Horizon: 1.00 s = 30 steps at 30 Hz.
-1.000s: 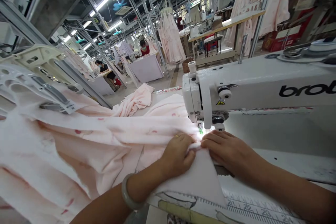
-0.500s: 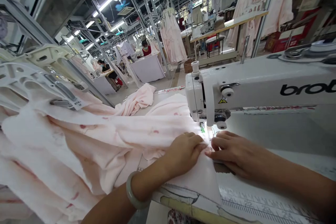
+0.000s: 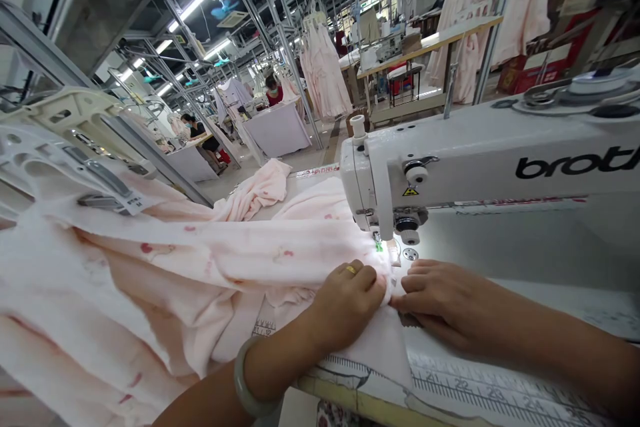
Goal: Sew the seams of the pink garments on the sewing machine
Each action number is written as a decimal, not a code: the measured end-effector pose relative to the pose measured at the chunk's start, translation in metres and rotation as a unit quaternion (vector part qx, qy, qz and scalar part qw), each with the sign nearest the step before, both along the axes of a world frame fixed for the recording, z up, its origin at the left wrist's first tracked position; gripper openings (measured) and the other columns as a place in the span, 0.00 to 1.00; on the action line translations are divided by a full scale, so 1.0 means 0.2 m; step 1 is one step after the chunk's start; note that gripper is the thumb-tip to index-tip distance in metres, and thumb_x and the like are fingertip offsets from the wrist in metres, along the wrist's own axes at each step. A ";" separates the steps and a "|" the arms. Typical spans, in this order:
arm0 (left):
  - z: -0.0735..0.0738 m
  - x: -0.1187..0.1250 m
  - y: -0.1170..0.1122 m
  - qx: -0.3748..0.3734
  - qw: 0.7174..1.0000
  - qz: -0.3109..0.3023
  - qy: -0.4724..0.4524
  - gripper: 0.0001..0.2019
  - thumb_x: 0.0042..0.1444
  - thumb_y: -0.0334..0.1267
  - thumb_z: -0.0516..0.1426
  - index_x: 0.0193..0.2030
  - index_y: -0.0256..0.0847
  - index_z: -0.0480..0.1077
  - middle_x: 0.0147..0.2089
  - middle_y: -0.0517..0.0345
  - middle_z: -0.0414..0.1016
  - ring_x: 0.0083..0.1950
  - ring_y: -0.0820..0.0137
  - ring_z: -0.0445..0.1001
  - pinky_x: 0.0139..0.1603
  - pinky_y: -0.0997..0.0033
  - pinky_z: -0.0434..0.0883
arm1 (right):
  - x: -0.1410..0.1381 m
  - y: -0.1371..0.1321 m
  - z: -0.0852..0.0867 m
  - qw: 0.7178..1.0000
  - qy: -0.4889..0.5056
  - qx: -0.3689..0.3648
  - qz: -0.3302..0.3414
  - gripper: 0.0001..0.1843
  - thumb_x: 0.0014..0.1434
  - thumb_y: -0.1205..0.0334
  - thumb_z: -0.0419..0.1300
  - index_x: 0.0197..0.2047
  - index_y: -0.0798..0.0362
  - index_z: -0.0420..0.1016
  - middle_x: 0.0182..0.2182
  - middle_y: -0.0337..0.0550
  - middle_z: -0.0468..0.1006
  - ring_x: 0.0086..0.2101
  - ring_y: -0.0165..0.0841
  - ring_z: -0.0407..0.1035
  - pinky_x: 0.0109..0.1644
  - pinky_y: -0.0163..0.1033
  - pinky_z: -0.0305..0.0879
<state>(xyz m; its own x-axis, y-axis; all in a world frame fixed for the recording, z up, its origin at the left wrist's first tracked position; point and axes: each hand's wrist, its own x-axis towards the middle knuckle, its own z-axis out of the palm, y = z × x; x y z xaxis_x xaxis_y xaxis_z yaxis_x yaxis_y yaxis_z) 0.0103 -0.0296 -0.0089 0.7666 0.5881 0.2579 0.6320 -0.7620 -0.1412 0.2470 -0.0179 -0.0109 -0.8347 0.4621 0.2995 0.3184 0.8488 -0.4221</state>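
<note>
A left hand clenches a fold of pale pink printed fabric just in front of the presser foot of a Brother sewing machine. The right hand, open with fingers extended, rests on the cloth's edge above the counter, apparently keeping the layers aligned at the needle. The fabric's bulk spreads left of the machine.

Left hand on pink fabric, right hand by sewing machine
</note>
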 end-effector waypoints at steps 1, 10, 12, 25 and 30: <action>0.00 0.00 0.00 0.022 1.000 -0.013 0.009 0.11 0.73 0.29 0.50 0.45 0.37 0.74 0.40 0.51 0.76 0.41 0.62 0.73 0.42 0.62 0.73 | 0.00 0.00 0.00 1.000 -0.003 -0.002 0.001 0.16 0.74 0.69 0.51 0.38 0.50 0.77 0.31 0.39 0.74 0.33 0.36 0.65 0.41 0.44 0.54; -0.01 -0.01 0.04 -0.045 0.993 -0.029 -0.106 0.11 0.72 0.31 0.53 0.48 0.39 0.77 0.46 0.52 0.83 0.48 0.65 0.78 0.54 0.63 0.76 | 0.01 -0.01 0.02 1.000 0.001 0.003 0.002 0.17 0.76 0.65 0.49 0.38 0.50 0.75 0.29 0.38 0.73 0.32 0.35 0.64 0.39 0.43 0.54; -0.01 -0.02 0.05 -0.068 0.994 -0.029 -0.078 0.11 0.72 0.31 0.53 0.49 0.39 0.78 0.46 0.51 0.83 0.48 0.64 0.79 0.54 0.61 0.77 | 0.00 0.00 0.02 1.000 0.006 0.017 -0.009 0.17 0.76 0.65 0.50 0.38 0.51 0.76 0.29 0.39 0.73 0.32 0.35 0.66 0.39 0.44 0.56; -0.01 -0.03 0.05 -0.047 0.997 -0.049 -0.022 0.13 0.75 0.30 0.49 0.52 0.35 0.75 0.50 0.48 0.80 0.48 0.64 0.77 0.54 0.63 0.74 | -0.01 0.09 -0.11 0.981 0.027 0.168 -0.097 0.15 0.77 0.62 0.49 0.55 0.51 0.76 0.51 0.47 0.82 0.48 0.41 0.76 0.53 0.51 0.71; -0.01 -0.02 0.17 -0.063 0.997 -0.051 0.003 0.11 0.74 0.30 0.51 0.52 0.34 0.75 0.49 0.49 0.80 0.50 0.63 0.77 0.54 0.63 0.74 | 0.01 0.13 -0.15 0.968 0.037 0.206 -0.140 0.19 0.80 0.54 0.48 0.63 0.50 0.73 0.49 0.46 0.83 0.47 0.41 0.78 0.52 0.51 0.70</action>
<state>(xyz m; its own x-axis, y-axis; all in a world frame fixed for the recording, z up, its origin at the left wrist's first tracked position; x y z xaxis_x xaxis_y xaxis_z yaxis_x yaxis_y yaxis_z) 0.0065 0.0035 -0.0109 0.8257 0.5339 0.1819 0.5494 -0.8344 -0.0449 0.2483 0.0089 -0.0406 -0.6634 0.4950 0.5612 0.5412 0.8353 -0.0969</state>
